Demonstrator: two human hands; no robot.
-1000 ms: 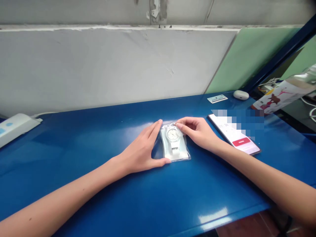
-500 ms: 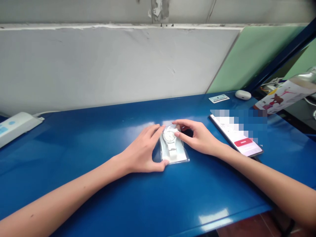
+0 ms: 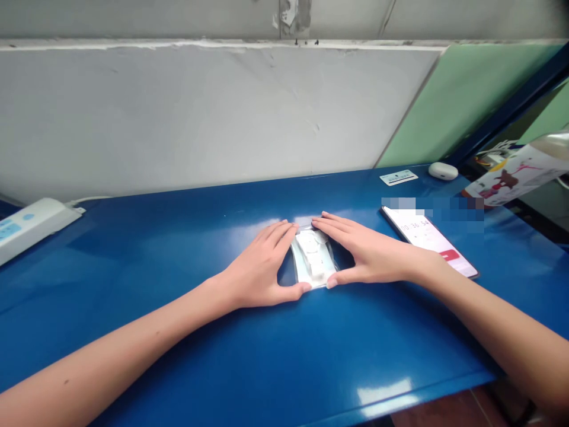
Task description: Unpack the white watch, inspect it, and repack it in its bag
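Observation:
A white watch (image 3: 312,245) lies face up inside a clear plastic bag (image 3: 332,261) with a pale backing, flat on the blue table. Glare blurs its dial and strap. On the bag's left side, my left hand (image 3: 262,267) has its fingertips at the upper corner and its thumb at the lower one, spread wide apart. My right hand (image 3: 362,252) mirrors it on the right side, fingers stretched along the top corner and thumb touching the lower corner. Both hands rest against the bag's edges, without closing around it. The fingers partly cover its corners.
Right of my right hand lies a phone (image 3: 420,228) with a lit screen, partly blurred out. Behind it are a card (image 3: 399,177) and a white earbud case (image 3: 443,171). A tilted bottle (image 3: 511,178) stands far right, a white power strip (image 3: 38,225) far left.
My right thumb has moved off the watch face down to the bag's lower right corner, and the right fingers have straightened. My left hand has kept nearly the same pose.

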